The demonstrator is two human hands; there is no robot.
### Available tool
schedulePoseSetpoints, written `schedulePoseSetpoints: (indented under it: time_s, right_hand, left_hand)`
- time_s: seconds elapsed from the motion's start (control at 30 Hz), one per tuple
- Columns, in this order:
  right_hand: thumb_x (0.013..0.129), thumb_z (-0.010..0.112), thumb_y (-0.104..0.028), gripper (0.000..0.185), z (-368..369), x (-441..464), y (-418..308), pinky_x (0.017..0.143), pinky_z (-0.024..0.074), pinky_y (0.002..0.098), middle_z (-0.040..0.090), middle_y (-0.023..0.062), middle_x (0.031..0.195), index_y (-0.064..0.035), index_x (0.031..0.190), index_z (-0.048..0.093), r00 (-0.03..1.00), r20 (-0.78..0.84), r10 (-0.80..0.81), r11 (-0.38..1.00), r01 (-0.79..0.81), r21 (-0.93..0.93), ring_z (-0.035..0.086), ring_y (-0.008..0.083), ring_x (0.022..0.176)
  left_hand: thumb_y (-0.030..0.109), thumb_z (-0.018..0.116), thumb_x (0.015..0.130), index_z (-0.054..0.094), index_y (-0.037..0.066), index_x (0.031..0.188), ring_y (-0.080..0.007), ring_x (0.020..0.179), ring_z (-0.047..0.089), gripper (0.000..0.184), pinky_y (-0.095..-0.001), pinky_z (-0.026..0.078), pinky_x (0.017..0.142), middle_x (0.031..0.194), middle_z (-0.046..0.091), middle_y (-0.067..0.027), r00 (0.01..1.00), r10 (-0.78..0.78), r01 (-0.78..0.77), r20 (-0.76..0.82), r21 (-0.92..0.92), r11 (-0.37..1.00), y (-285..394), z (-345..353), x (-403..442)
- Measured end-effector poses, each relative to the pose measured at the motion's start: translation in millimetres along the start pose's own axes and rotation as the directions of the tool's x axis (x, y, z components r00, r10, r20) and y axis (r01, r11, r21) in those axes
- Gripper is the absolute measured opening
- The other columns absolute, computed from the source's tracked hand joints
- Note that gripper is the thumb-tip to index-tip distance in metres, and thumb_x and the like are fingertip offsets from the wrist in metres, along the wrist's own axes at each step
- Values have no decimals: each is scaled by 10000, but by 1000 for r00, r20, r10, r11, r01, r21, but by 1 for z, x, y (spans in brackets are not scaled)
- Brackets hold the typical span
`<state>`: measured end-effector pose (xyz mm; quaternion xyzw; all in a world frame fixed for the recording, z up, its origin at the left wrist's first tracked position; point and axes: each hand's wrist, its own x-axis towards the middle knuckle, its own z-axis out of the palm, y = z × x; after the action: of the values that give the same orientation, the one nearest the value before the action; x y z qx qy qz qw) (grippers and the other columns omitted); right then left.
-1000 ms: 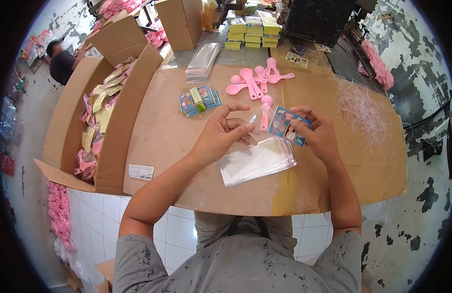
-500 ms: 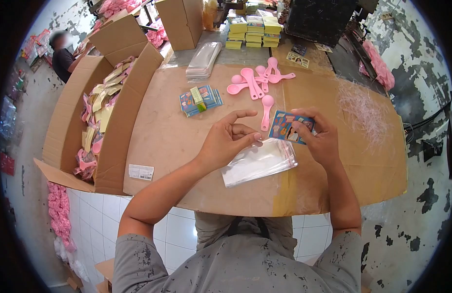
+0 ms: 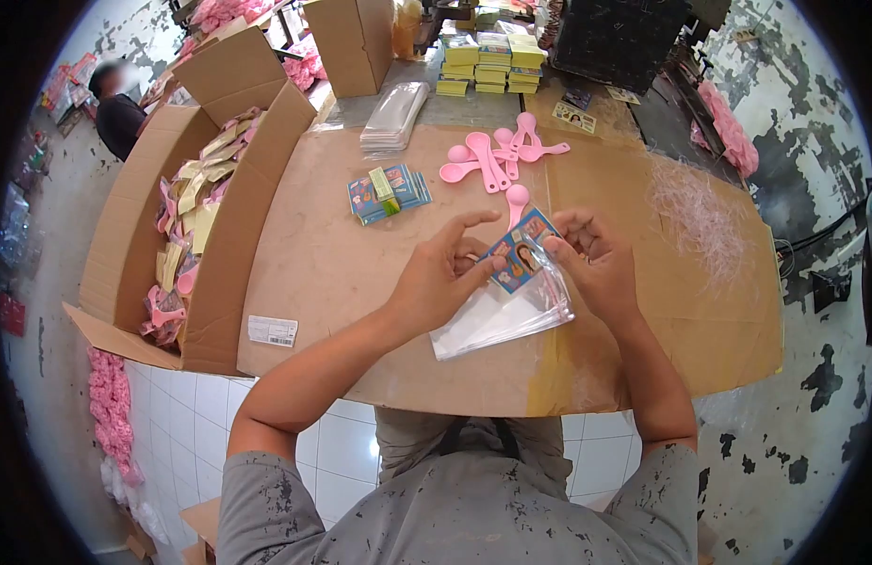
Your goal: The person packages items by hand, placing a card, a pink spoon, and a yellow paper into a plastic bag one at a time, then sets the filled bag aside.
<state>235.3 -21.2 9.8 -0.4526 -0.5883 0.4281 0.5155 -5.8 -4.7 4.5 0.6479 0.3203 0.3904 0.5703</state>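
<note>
Between my two hands is a blue printed card (image 3: 522, 252), tilted above a stack of clear plastic bags (image 3: 497, 318). My left hand (image 3: 447, 266) pinches its lower left corner between thumb and fingers. At its right edge, my right hand (image 3: 594, 259) has thumb and fingers closed on the card, with clear plastic near the thumb. A pink spoon (image 3: 517, 200) lies just beyond the card, its handle partly hidden. Further back sits a pile of pink spoons (image 3: 483, 155). Blue cards (image 3: 407, 192) with a green-banded bundle on top lie left of the spoons.
An open carton (image 3: 214, 273) of packed pink items stands at the left. Behind are more clear bags (image 3: 393, 118), stacked yellow-edged cards (image 3: 492, 61) and a dark box (image 3: 610, 47). Plastic shreds (image 3: 700, 217) lie at the right. A person (image 3: 118, 113) is at the far left.
The card has moved left and tilted, from my right hand alone to between both hands. My left fingers have closed on its corner. Clear plastic now shows by my right thumb.
</note>
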Motion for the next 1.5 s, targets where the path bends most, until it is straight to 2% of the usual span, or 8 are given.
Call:
schedulePoseSetpoints:
  time_s: [0.23,0.4,0.5,0.6,0.7,0.9,1.0,1.5]
  right_hand:
    - [951,668,-104,253,-6,21,0,944,494,379,694,124,1148,1,1179,696,931,341,-127,898,254,-359,641,236,1102]
    - [858,685,-48,336,-7,57,31,1031,469,432,690,146,1202,-17,1192,698,665,660,-350,278,747,-604,611,317,1182]
    - [877,685,-25,331,-2,64,25,971,511,413,676,123,1266,-33,1208,702,726,648,-229,389,679,-623,633,317,1164]
    - [927,684,-11,332,1,64,15,849,556,376,674,109,1236,-29,1259,675,790,381,-481,612,613,-500,690,260,1074]
    - [978,674,-24,346,1,52,-4,743,567,314,665,85,1151,-7,1320,629,995,32,-98,995,99,-1,718,180,949]
    - [979,684,-27,418,3,38,-28,686,574,266,655,75,1081,9,1381,577,978,-158,-134,978,156,135,711,128,882]
    - [979,685,-30,415,-11,38,-18,712,603,279,646,77,1081,18,1373,566,1000,-17,-8,993,6,-115,722,150,889]
    - [952,686,52,415,18,24,-24,763,625,266,568,61,1079,27,1340,543,969,-71,-237,961,244,126,738,180,921]
  left_hand:
    - [48,649,1022,496,-1,1443,-96,929,705,451,-239,586,769,1058,747,-112,997,-72,72,-1,-25,997,4,-8,1]
    - [81,634,1039,525,-6,1428,-73,913,696,413,-227,581,760,1047,751,-85,994,-111,113,25,-136,984,-2,-14,7]
    - [89,635,1041,527,-4,1427,-66,907,691,412,-220,575,765,1040,748,-77,994,-104,109,35,-171,979,-3,-15,7]
    - [88,636,1040,535,-3,1424,-63,912,686,407,-219,571,773,1048,739,-68,998,-58,63,29,-187,980,3,-15,6]
    - [87,636,1040,546,1,1419,-63,928,680,399,-221,568,780,1059,727,-65,1000,-26,28,11,-176,984,5,-14,5]
    - [83,634,1040,553,16,1426,-70,941,672,400,-229,567,804,1068,715,-70,998,-39,44,39,-147,988,0,-9,3]
    - [70,636,1035,548,18,1433,-73,945,675,410,-234,570,814,1068,711,-67,999,-7,12,32,-176,984,6,-7,0]
    - [126,649,1042,625,-21,1352,-56,926,678,344,-212,566,777,1093,741,-74,990,-108,115,89,-78,990,0,-5,1]
